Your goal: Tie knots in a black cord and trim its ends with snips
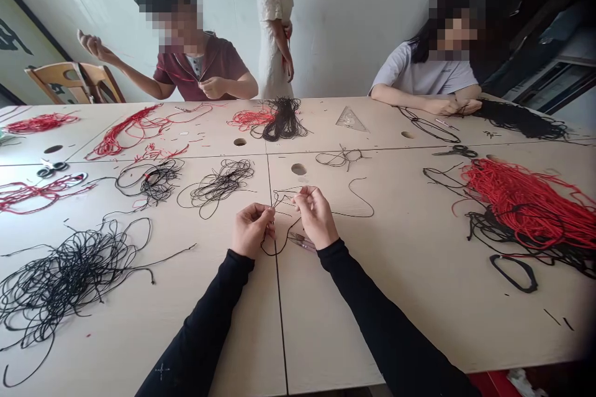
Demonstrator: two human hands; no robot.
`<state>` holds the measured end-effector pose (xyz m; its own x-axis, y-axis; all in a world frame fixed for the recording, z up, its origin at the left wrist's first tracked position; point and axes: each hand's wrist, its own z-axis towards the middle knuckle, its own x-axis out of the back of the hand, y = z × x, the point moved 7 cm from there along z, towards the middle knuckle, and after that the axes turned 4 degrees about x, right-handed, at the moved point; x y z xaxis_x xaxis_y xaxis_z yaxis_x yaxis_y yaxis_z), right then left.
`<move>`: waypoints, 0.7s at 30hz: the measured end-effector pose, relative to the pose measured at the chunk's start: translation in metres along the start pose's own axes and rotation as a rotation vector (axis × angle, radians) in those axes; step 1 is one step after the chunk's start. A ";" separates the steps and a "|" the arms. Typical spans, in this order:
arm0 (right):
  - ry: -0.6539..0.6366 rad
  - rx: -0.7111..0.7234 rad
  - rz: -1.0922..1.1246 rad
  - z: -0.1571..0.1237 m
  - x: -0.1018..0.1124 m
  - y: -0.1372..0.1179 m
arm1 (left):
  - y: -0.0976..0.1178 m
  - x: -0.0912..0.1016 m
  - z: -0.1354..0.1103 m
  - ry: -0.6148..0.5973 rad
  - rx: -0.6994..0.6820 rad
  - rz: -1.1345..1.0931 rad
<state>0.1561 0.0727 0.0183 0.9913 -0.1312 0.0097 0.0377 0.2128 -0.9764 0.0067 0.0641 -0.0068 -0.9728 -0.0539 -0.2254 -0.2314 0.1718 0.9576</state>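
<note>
Both of my hands hold a thin black cord (280, 252) above the middle of the table, over the seam between two tabletops. My left hand (251, 227) pinches it between thumb and fingers. A short way to the right, my right hand (316, 216) pinches another part of it, fingertips close together. Between the hands the cord forms small loops, too fine to tell whether they are knotted. One length hangs down in a curve below, and a loose end trails right across the tabletop. Partly under my right hand lies a slim pointed tool (302, 242), its kind unclear.
Tangled black cords (69, 279) lie at left, with a black bundle (223, 183) further in. A large red cord pile (521, 205) lies at right near scissors (454, 151). A clear triangle ruler (351, 119) rests farther back. Two people sit opposite handling cords; another stands behind.
</note>
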 end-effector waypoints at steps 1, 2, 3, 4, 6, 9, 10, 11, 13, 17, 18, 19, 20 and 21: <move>-0.027 -0.008 0.033 0.001 -0.002 0.002 | -0.001 -0.002 0.000 -0.015 0.022 -0.035; -0.057 -0.013 0.057 0.001 -0.004 0.003 | -0.002 -0.004 -0.001 -0.032 0.043 -0.059; -0.087 -0.015 0.072 0.000 -0.007 0.004 | -0.002 -0.006 -0.002 -0.049 0.061 -0.075; -0.108 -0.015 0.074 0.000 -0.008 0.004 | -0.002 -0.008 -0.003 -0.061 0.075 -0.086; -0.135 -0.014 0.052 -0.001 -0.011 0.004 | -0.002 -0.009 -0.004 -0.067 0.091 -0.100; -0.180 -0.014 0.027 -0.003 -0.015 0.004 | -0.003 -0.008 -0.003 -0.073 0.105 -0.111; -0.197 -0.011 0.032 -0.003 -0.017 0.003 | -0.003 -0.008 -0.003 -0.075 0.105 -0.114; -0.212 -0.008 0.043 -0.004 -0.018 0.003 | -0.003 -0.008 -0.002 -0.075 0.105 -0.117; -0.235 -0.008 0.068 -0.004 -0.019 0.002 | -0.004 -0.007 -0.002 -0.069 0.105 -0.121; -0.272 -0.046 0.077 -0.004 -0.021 0.008 | -0.004 -0.007 -0.002 -0.075 0.114 -0.131; -0.278 -0.056 0.065 -0.004 -0.021 0.010 | -0.003 -0.008 -0.002 -0.083 0.112 -0.134; -0.280 -0.062 0.050 -0.004 -0.021 0.012 | -0.002 -0.008 -0.002 -0.090 0.110 -0.138; -0.279 -0.065 0.035 -0.004 -0.021 0.014 | -0.002 -0.008 -0.002 -0.099 0.108 -0.142; -0.280 -0.063 0.025 -0.004 -0.021 0.016 | -0.002 -0.009 -0.003 -0.106 0.106 -0.144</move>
<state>0.1356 0.0751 0.0016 0.9884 0.1473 0.0362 0.0137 0.1504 -0.9885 0.0157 0.0615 -0.0058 -0.9243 0.0171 -0.3814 -0.3627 0.2724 0.8912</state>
